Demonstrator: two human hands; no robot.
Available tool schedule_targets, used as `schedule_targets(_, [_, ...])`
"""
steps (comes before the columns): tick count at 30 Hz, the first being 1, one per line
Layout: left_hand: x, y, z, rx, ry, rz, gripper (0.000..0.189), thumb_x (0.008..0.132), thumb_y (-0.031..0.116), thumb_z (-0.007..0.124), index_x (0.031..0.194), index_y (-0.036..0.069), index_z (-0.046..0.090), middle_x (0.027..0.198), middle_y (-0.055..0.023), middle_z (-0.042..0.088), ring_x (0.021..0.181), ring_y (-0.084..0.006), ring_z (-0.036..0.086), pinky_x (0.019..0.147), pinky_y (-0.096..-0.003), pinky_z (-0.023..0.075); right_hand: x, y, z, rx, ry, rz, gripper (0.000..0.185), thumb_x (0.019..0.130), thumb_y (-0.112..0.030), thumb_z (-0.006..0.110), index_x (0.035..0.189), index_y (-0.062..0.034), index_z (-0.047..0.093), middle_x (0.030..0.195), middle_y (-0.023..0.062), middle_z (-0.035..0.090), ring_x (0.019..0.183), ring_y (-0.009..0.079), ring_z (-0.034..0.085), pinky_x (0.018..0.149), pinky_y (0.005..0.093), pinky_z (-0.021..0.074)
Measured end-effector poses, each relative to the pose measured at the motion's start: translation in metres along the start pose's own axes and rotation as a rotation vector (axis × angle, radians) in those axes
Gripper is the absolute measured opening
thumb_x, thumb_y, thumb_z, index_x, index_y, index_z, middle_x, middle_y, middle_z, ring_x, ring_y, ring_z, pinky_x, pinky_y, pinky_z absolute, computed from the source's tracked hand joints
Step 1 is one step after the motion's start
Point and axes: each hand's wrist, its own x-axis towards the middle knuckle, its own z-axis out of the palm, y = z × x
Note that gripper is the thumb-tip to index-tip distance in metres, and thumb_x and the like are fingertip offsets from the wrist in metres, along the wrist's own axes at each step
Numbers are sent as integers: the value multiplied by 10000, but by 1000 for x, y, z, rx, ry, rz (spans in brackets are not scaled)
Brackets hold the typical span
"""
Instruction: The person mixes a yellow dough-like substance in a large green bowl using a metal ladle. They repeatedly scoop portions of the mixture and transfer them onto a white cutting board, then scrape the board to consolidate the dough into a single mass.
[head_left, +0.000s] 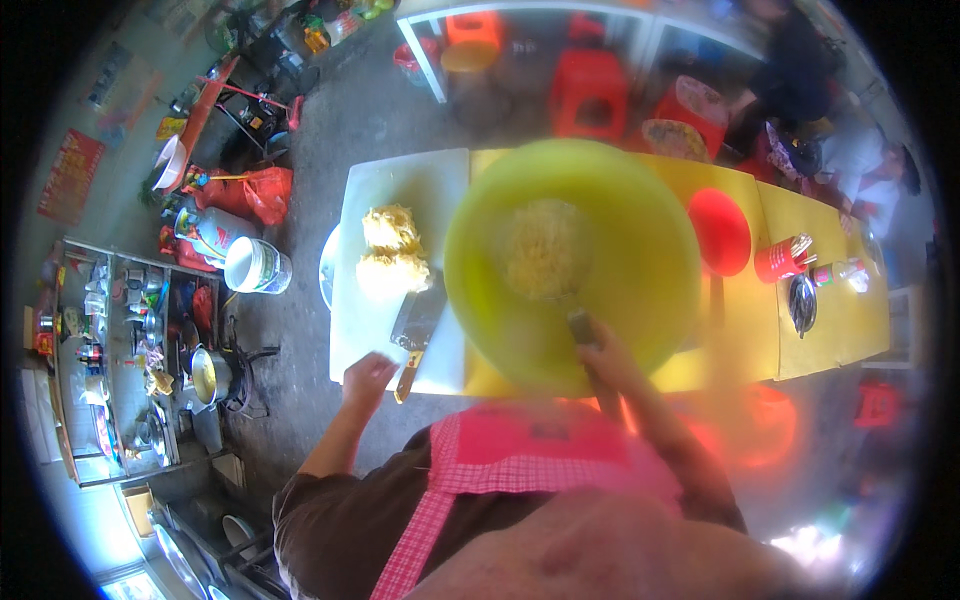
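Note:
A large yellow-green plastic basin (645, 300) stands before me, its inside blurred. My right hand (602, 358) grips the dark handle of a strainer (581, 324) over it, and pale shreds or noodles (541, 251) lie in the round head. At the front edge of the white cutting board (360, 315) is my left hand (369, 377), fingers curled, with nothing visible in it. Just right of that hand lies a cleaver (416, 330), its wooden handle jutting over the front edge. Beyond the blade sit two heaps of pale yellow shreds (391, 251).
Right of the basin are a red round item (720, 231), a red chopstick holder (780, 259) and a bottle (832, 272). A white bucket (256, 266) and gas cylinder (217, 229) stand left. Red stools (590, 90) are across the table, with people at the far right.

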Motion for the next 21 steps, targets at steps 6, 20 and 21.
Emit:
schedule_targets(6, [-125,-185,33,199,-489,-490,275,758,312,731,892,77,680,861,-122,692,787,-287,677,709,-362,530,7,23,-2,31,-29,24,730,762,-116,726,1387,34,379,833,97,637,666,158,629,611,292,496])
schedule_targets(20, [-59,-125,43,290,-869,-214,304,820,365,652,899,73,681,969,-147,682,924,-328,643,805,-426,500,-20,11,-130,-500,152,180,701,720,-116,715,1352,-31,423,913,216,665,806,327,670,712,387,526])
schedule_targets(21, [-47,-112,40,289,-920,-179,310,817,367,655,891,68,680,960,-149,681,915,-330,642,798,-427,499,-25,1,-137,-552,153,252,691,712,-120,707,1339,-33,430,929,229,658,844,372,651,736,414,521])
